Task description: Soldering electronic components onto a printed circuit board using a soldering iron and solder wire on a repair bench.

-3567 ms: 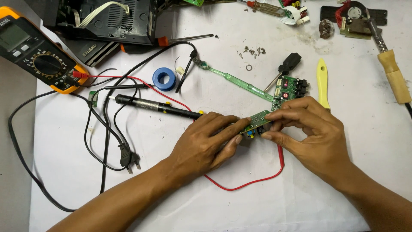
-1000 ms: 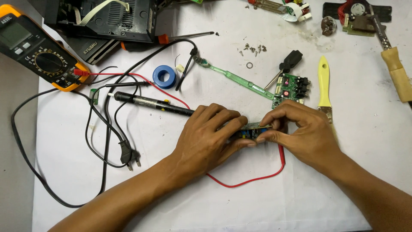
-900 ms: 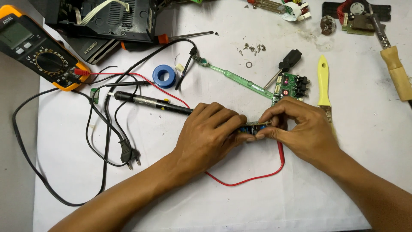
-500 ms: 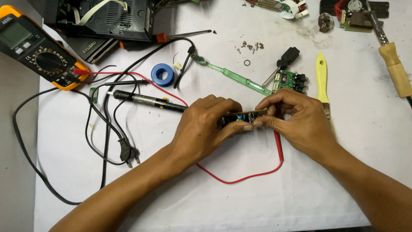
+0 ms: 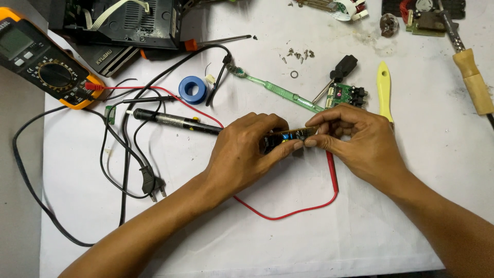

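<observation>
Nearest the camera, both forearms come in over the white-covered bench (image 5: 319, 242), and a red lead (image 5: 288, 212) loops across the cloth just below the hands. The left hand (image 5: 242, 154) and the right hand (image 5: 360, 141) meet in the middle, each grasping one end of a small board (image 5: 287, 138) between fingertips and thumb. The board is held edge-on, lifted just off the bench, so it sits between the two hands, with the left thumb under it and the right fingertips pinching its right end.

The grip is a fingertip pinch on a thin edge, so the board could slip or twist out and drop onto the cloth. Pressing unevenly from both ends could also flex it and strain its solder joints. The red lead runs up under the right hand, and a snag on it could tug the board sideways.

Just behind the left hand lies a black probe (image 5: 170, 121), its tip pointing toward the knuckles. A shift of that hand could knock it. Left of it a black cord with a plug (image 5: 152, 186) trails over the cloth. Farther back sit a blue tape roll (image 5: 192, 89), a long green strip board (image 5: 280, 91), a small green board (image 5: 346, 94) and a yellow pry tool (image 5: 384, 90). At the far left is a multimeter (image 5: 43, 56), and loose screws (image 5: 297, 54) lie near the top.
</observation>
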